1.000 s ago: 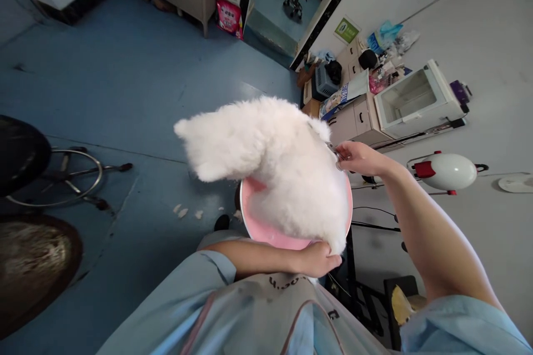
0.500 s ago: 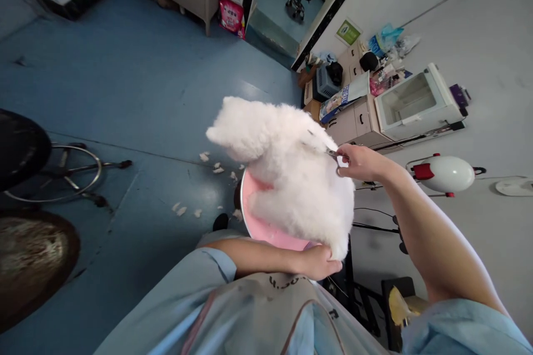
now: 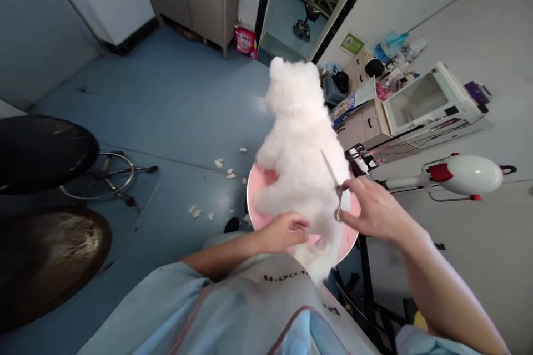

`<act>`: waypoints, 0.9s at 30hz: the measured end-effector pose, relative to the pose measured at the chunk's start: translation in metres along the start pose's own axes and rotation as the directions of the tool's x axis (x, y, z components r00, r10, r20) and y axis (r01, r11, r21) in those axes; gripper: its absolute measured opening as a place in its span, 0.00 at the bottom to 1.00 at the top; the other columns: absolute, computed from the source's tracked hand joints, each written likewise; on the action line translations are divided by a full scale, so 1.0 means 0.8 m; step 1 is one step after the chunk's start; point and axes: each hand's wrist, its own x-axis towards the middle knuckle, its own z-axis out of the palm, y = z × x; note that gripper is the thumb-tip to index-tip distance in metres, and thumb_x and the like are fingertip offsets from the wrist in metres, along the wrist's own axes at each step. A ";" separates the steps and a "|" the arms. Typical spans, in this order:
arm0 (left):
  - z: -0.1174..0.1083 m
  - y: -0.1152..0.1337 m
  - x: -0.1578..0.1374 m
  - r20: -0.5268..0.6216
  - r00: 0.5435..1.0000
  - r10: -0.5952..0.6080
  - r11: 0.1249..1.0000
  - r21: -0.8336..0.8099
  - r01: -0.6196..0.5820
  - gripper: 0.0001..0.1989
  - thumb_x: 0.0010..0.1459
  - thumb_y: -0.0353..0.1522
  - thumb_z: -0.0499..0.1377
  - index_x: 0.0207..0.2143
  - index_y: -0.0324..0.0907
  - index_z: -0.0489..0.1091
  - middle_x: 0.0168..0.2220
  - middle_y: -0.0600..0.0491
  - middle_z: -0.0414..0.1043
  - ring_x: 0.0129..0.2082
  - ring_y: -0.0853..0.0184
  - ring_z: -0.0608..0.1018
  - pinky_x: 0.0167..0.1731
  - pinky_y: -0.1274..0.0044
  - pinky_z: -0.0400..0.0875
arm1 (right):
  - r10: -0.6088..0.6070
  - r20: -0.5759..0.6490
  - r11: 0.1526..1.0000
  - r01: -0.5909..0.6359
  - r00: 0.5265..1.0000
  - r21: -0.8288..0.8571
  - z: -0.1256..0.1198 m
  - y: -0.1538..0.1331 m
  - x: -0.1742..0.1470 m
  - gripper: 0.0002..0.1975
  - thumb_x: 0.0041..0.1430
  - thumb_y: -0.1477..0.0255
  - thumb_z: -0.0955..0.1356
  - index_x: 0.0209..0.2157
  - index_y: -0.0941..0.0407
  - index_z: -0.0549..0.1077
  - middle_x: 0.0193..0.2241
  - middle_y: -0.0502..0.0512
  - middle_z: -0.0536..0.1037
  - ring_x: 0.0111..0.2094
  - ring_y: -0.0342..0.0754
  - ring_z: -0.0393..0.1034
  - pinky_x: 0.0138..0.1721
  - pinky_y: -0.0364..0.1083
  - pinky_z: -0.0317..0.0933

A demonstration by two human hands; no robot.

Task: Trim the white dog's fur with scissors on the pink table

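Observation:
A fluffy white dog (image 3: 297, 138) stands on a round pink table (image 3: 264, 177), facing away from me. My right hand (image 3: 372, 208) is at the dog's right hindquarter, with fingers through the handles of a pair of scissors (image 3: 330, 167). The blades point forward over the coat and look almost closed. Beside the rear of the dog, my left hand (image 3: 285, 231) has loosely curled fingers and holds nothing visible. Below that hand, the white tail (image 3: 318, 260) hangs over the near edge of the table. Whether the left fingers touch the fur, I cannot tell.
Tufts of cut fur (image 3: 219, 163) lie on the blue floor. To the left stand a black wheeled stool (image 3: 45, 144) and a worn round seat (image 3: 54, 266). A white lamp (image 3: 470, 175) juts in from the right, near a glass-fronted cabinet (image 3: 420, 100).
The dog has turned its head and body from left to facing away. My left hand has let go of the fur at its rear and moved left. The scissors have swung forward and lowered slightly.

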 end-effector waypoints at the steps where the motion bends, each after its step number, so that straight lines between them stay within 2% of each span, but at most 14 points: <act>1: -0.008 0.003 -0.008 -0.036 0.999 0.008 1.000 -0.023 -0.009 0.30 0.39 0.42 0.72 0.43 0.34 0.74 0.45 0.41 0.75 0.43 0.62 0.75 0.49 0.70 0.68 | -0.044 -0.002 0.999 0.044 0.999 0.012 0.011 -0.012 -0.013 0.17 0.56 0.62 0.68 0.45 0.56 0.69 0.39 0.58 0.74 0.40 0.55 0.68 0.43 0.50 0.57; 3: -0.013 0.005 -0.021 -0.107 0.994 0.025 0.999 -0.041 -0.030 0.32 0.36 0.44 0.73 0.41 0.33 0.73 0.41 0.44 0.75 0.40 0.64 0.75 0.44 0.73 0.69 | -0.109 -0.002 0.994 0.109 0.994 0.019 0.035 -0.033 -0.033 0.15 0.55 0.64 0.68 0.43 0.57 0.70 0.36 0.58 0.73 0.39 0.55 0.67 0.43 0.50 0.55; 5: -0.006 0.002 -0.031 -0.174 0.985 0.018 1.000 -0.010 -0.020 0.26 0.37 0.45 0.72 0.33 0.34 0.73 0.31 0.50 0.74 0.32 0.68 0.73 0.35 0.76 0.67 | -0.151 -0.005 0.988 0.151 0.988 0.005 0.059 -0.047 -0.045 0.14 0.55 0.64 0.68 0.40 0.57 0.70 0.35 0.58 0.72 0.37 0.54 0.65 0.41 0.50 0.53; 7: 0.005 -0.003 -0.040 -0.226 0.973 -0.043 0.998 0.024 0.049 0.20 0.41 0.43 0.70 0.27 0.34 0.72 0.25 0.53 0.71 0.27 0.71 0.71 0.31 0.78 0.66 | -0.174 -0.011 0.985 0.174 0.985 -0.012 0.081 -0.054 -0.054 0.13 0.55 0.64 0.68 0.39 0.57 0.69 0.34 0.58 0.71 0.35 0.53 0.63 0.39 0.50 0.51; 9: 0.016 -0.010 -0.047 -0.247 0.964 -0.100 0.994 0.011 0.106 0.18 0.43 0.41 0.68 0.26 0.34 0.72 0.23 0.52 0.71 0.26 0.71 0.71 0.31 0.78 0.67 | -0.189 -0.008 0.982 0.189 0.982 -0.018 0.099 -0.055 -0.062 0.12 0.55 0.65 0.68 0.38 0.57 0.69 0.34 0.57 0.70 0.34 0.52 0.61 0.38 0.50 0.49; 12: 0.026 -0.018 -0.057 -0.260 0.954 -0.147 0.989 -0.015 0.148 0.22 0.45 0.44 0.66 0.31 0.33 0.75 0.27 0.49 0.75 0.28 0.68 0.75 0.34 0.76 0.70 | -0.210 -0.004 0.978 0.210 0.978 -0.007 0.116 -0.049 -0.075 0.12 0.55 0.65 0.67 0.39 0.57 0.69 0.35 0.57 0.70 0.34 0.52 0.60 0.37 0.50 0.48; 16: 0.029 -0.013 -0.067 -0.247 0.952 -0.179 0.980 0.039 0.195 0.23 0.44 0.46 0.66 0.30 0.33 0.75 0.28 0.48 0.75 0.29 0.68 0.76 0.33 0.78 0.70 | -0.237 -0.014 0.971 0.237 0.971 0.009 0.128 -0.043 -0.089 0.12 0.55 0.65 0.66 0.39 0.56 0.69 0.35 0.57 0.70 0.34 0.52 0.60 0.37 0.50 0.48; 21: 0.036 0.004 -0.079 -0.101 0.953 -0.286 0.908 0.290 0.303 0.18 0.47 0.42 0.62 0.29 0.34 0.75 0.28 0.49 0.75 0.28 0.70 0.75 0.32 0.80 0.68 | -0.270 -0.001 0.962 0.269 0.963 0.044 0.140 -0.044 -0.100 0.11 0.54 0.68 0.65 0.39 0.56 0.69 0.35 0.58 0.70 0.35 0.53 0.61 0.39 0.51 0.49; 23: 0.044 0.002 -0.080 -0.101 0.942 -0.320 0.885 0.324 0.336 0.17 0.48 0.42 0.60 0.29 0.34 0.73 0.29 0.49 0.75 0.29 0.70 0.75 0.32 0.80 0.69 | -0.268 -0.003 0.962 0.267 0.963 0.062 0.145 -0.045 -0.103 0.12 0.54 0.68 0.65 0.40 0.57 0.69 0.36 0.59 0.70 0.36 0.53 0.62 0.40 0.51 0.50; 25: 0.046 -0.007 -0.077 -0.187 0.937 -0.296 0.871 0.349 0.345 0.18 0.50 0.43 0.57 0.26 0.35 0.71 0.27 0.50 0.73 0.27 0.70 0.74 0.31 0.80 0.68 | -0.271 -0.003 0.959 0.270 0.963 0.082 0.150 -0.047 -0.108 0.13 0.53 0.68 0.66 0.40 0.58 0.69 0.36 0.60 0.70 0.36 0.54 0.62 0.41 0.51 0.51; 27: 0.034 -0.020 -0.075 -0.347 0.908 -0.236 0.863 0.354 0.360 0.18 0.55 0.43 0.52 0.25 0.36 0.66 0.24 0.50 0.70 0.25 0.70 0.73 0.30 0.79 0.68 | -0.285 0.003 0.952 0.283 0.958 0.121 0.160 -0.047 -0.116 0.13 0.51 0.68 0.66 0.39 0.58 0.69 0.36 0.60 0.70 0.37 0.55 0.62 0.42 0.52 0.53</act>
